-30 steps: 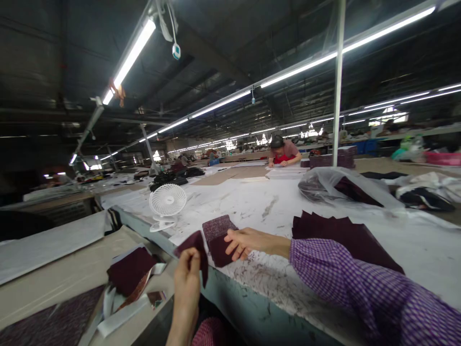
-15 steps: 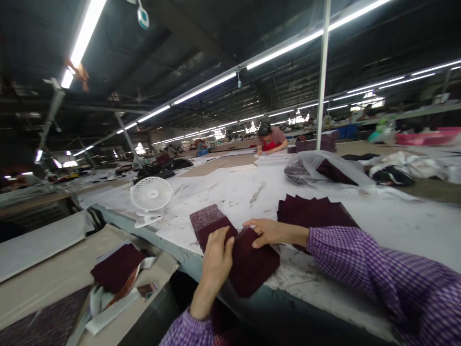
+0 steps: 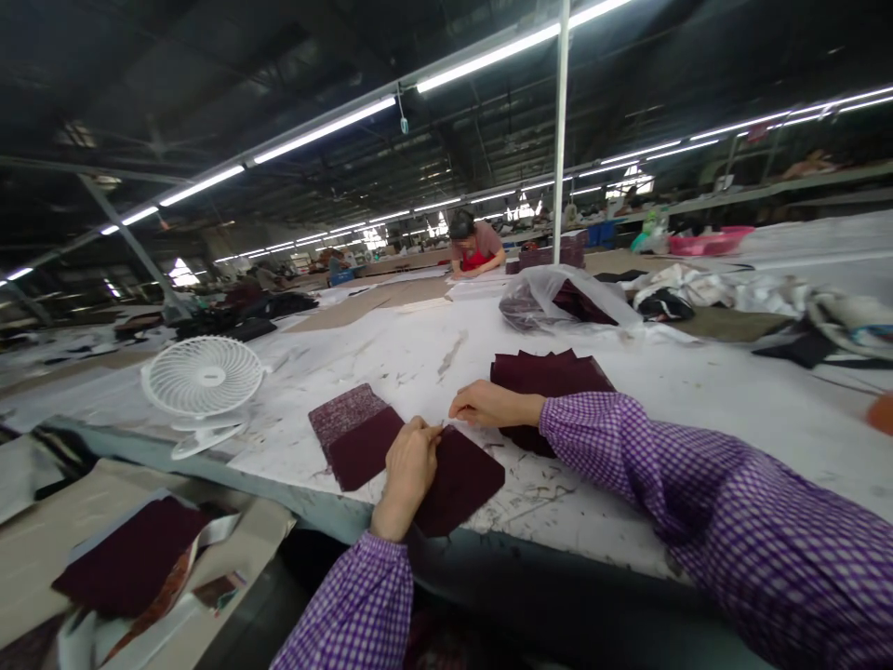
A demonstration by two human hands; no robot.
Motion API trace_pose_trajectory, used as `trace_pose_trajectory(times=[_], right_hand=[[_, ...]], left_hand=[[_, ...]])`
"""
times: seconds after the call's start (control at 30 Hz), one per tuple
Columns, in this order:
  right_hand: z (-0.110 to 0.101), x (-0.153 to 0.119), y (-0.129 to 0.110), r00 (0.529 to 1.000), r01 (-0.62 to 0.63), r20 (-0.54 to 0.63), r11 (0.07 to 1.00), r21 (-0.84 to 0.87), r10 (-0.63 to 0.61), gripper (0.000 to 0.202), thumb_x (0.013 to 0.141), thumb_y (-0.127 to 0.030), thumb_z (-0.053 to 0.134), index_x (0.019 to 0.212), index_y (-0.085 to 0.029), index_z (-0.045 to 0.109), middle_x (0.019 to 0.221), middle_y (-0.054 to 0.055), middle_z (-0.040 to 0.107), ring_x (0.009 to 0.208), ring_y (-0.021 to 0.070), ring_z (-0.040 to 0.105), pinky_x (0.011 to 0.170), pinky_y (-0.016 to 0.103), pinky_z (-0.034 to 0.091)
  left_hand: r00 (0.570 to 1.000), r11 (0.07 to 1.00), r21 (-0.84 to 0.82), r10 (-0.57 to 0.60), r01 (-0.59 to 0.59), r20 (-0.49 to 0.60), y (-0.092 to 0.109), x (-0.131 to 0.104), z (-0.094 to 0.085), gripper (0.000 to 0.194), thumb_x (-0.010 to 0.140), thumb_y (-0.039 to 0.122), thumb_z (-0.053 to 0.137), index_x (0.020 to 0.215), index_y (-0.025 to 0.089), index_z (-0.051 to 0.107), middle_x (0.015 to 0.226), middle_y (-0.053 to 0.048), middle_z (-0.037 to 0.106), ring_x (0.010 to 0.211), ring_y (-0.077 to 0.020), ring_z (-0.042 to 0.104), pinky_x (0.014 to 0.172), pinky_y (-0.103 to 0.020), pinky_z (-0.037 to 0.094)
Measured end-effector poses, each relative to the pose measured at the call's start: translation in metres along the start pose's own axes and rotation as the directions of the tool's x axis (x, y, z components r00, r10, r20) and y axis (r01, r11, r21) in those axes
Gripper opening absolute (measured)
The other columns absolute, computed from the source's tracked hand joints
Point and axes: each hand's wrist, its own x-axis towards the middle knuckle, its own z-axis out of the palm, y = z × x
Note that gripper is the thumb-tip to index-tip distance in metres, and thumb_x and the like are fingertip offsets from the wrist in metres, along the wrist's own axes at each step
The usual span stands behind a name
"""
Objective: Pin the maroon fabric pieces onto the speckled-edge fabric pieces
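A dark maroon fabric piece (image 3: pixel 464 479) lies at the table's front edge, its near corner hanging slightly over. My left hand (image 3: pixel 410 465) has closed on its upper left corner, thumb and fingers together. Just beyond the piece's top edge is my right hand (image 3: pixel 488 405), fingers pinched together; whatever is between them is too small to make out. Left of my left hand sits a stack of fabric pieces (image 3: pixel 363 456), plain maroon with a speckled part at the far end. Behind my right forearm, a fanned maroon pile (image 3: pixel 544 372) is partly covered by the sleeve.
A white fan (image 3: pixel 202 377) stands on the left of the white-covered table (image 3: pixel 391 349). Farther back are a clear plastic bag (image 3: pixel 530 302) with dark cloth and a metal post (image 3: pixel 560 140). A co-worker (image 3: pixel 478 247) leans over the table. Fabric scraps (image 3: pixel 139 558) lie lower left.
My right hand has come off the maroon piece, its fingers now pinched beyond the edge. My left hand has moved onto that piece's corner. The view has swung right.
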Motion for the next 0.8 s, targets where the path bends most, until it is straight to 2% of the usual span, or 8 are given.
trace_pose_trajectory(times=[0.17, 0.4, 0.63, 0.8], right_hand=[[0.0087, 0.0035, 0.0032, 0.992, 0.124, -0.017, 0.988, -0.088, -0.126, 0.02, 0.082, -0.01, 0.052, 0.089, -0.011, 0.071, 0.085, 0.008, 0.068, 0.074, 0.0139, 0.059, 0.071, 0.024, 0.043], [0.0072, 0.0034, 0.0066, 0.984, 0.179, 0.01, 0.979, -0.1, -0.179, 0.023, 0.079, -0.005, 0.048, 0.089, -0.01, 0.069, 0.084, 0.007, 0.066, 0.073, 0.0134, 0.056, 0.073, 0.023, 0.042], [0.0069, 0.0032, 0.0047, 0.983, 0.184, 0.044, 0.975, -0.123, -0.18, 0.016, 0.079, -0.01, 0.051, 0.085, -0.011, 0.066, 0.083, 0.006, 0.064, 0.073, 0.0136, 0.054, 0.071, 0.024, 0.04], [0.0079, 0.0021, 0.001, 0.985, 0.173, 0.05, 0.964, -0.202, -0.167, 0.014, 0.082, -0.012, 0.051, 0.086, -0.012, 0.064, 0.086, 0.006, 0.062, 0.075, 0.0142, 0.053, 0.071, 0.026, 0.04]], left_hand=[[1.0, 0.999, 0.03, 0.023, -0.022, -0.018, 0.0, -0.0021, 0.0005, 0.03, 0.093, 0.02, 0.041, 0.097, 0.023, 0.07, 0.086, -0.004, 0.059, 0.087, -0.0167, 0.055, 0.071, -0.026, 0.037], [0.998, 0.998, 0.044, 0.044, -0.043, -0.039, 0.0008, -0.0056, 0.001, 0.029, 0.092, 0.02, 0.042, 0.094, 0.025, 0.071, 0.087, -0.003, 0.058, 0.086, -0.0165, 0.053, 0.07, -0.026, 0.037], [0.998, 0.999, -0.016, 0.045, -0.045, -0.033, -0.0022, -0.0033, 0.0017, 0.027, 0.091, 0.02, 0.044, 0.095, 0.024, 0.071, 0.086, -0.003, 0.059, 0.087, -0.0168, 0.055, 0.072, -0.026, 0.038], [0.997, 0.995, -0.083, 0.056, -0.06, -0.055, -0.0065, -0.0024, 0.0026, 0.027, 0.088, 0.017, 0.048, 0.101, 0.025, 0.07, 0.086, -0.003, 0.059, 0.086, -0.0166, 0.056, 0.072, -0.025, 0.04]])
